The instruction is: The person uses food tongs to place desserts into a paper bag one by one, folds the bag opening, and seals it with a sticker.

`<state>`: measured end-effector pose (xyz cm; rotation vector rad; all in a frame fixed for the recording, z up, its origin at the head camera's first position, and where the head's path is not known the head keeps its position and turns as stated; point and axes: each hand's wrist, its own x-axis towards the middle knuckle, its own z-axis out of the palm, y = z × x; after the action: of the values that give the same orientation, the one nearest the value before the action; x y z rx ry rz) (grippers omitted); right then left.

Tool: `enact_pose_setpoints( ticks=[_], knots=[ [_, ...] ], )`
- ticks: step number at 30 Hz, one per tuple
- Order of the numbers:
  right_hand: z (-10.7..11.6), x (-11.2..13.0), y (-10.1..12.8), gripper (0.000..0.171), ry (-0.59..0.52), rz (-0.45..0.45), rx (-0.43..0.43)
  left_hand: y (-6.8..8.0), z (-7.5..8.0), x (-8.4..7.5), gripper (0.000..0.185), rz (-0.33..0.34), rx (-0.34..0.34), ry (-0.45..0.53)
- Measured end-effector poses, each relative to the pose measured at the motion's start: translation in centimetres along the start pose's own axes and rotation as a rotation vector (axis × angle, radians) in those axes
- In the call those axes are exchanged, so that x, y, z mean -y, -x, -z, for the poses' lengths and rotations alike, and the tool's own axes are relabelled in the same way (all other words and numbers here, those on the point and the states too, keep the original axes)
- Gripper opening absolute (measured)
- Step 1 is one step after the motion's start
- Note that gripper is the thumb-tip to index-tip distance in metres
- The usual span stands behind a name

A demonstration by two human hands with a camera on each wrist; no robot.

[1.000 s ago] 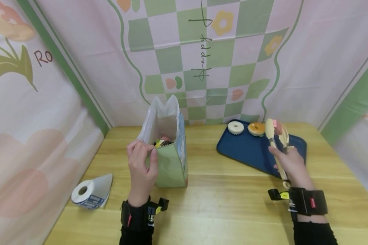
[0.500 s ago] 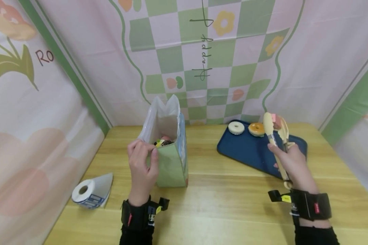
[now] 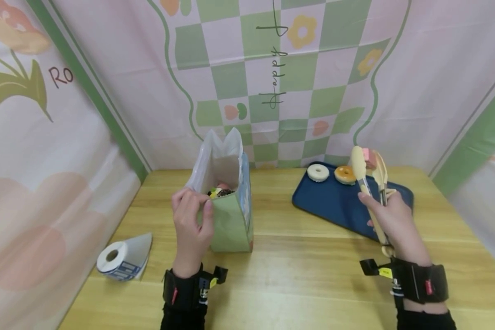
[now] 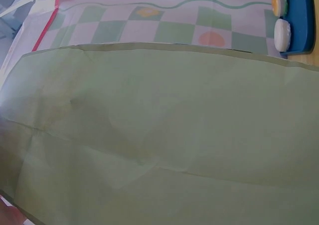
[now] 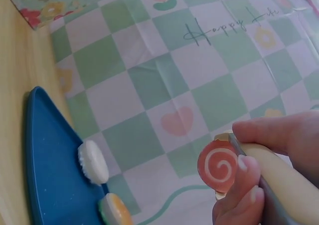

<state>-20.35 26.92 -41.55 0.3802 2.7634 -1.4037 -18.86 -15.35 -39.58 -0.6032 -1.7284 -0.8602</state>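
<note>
My left hand (image 3: 191, 224) pinches the near rim of a green paper bag (image 3: 231, 229), which stands upright with its mouth held wide. Some colourful food pieces (image 3: 222, 190) show inside it. In the left wrist view the bag's green side (image 4: 164, 125) fills most of the picture. Over the tray, my right hand (image 3: 396, 222) grips cream-tipped tongs (image 3: 358, 167). Between the tong heads sits a pink Swiss roll slice (image 3: 369, 158), whose swirled face (image 5: 218, 165) shows in the right wrist view.
A blue tray (image 3: 330, 201) at the back right carries a white doughnut (image 3: 318, 173) and an orange-glazed doughnut (image 3: 345, 174). A roll of labels (image 3: 113, 259) lies at the left of the wooden table. A printed cloth (image 3: 260, 82) hangs close behind.
The tongs and the Swiss roll slice have risen from low over the tray, shifting slightly left, and the orange doughnut shows more fully. My left hand and the bag stay put.
</note>
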Motion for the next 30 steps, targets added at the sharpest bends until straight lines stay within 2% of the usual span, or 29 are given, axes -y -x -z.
enact_pose_setpoints(
  ticks=[7, 13, 23, 30],
  knots=[
    [0.1, 1.0, 0.7, 0.084, 0.020, 0.043, -0.008, -0.1, 0.1, 0.0, 0.036, -0.001, 0.001, -0.006],
    [-0.3, 1.9, 1.6, 0.080, 0.033, 0.097, 0.019, -0.1, 0.2, 0.0, 0.035, -0.010, 0.000, -0.008],
    [-1.5, 3.3, 2.4, 0.096, 0.059, 0.071, 0.071, 0.0, 0.3, 0.0, 0.034, -0.005, 0.017, -0.005],
    [-1.6, 4.5, 2.7, 0.096, 0.035, 0.082, 0.139, 0.0, 0.3, 0.0, 0.035, -0.003, 0.018, -0.011]
  ],
)
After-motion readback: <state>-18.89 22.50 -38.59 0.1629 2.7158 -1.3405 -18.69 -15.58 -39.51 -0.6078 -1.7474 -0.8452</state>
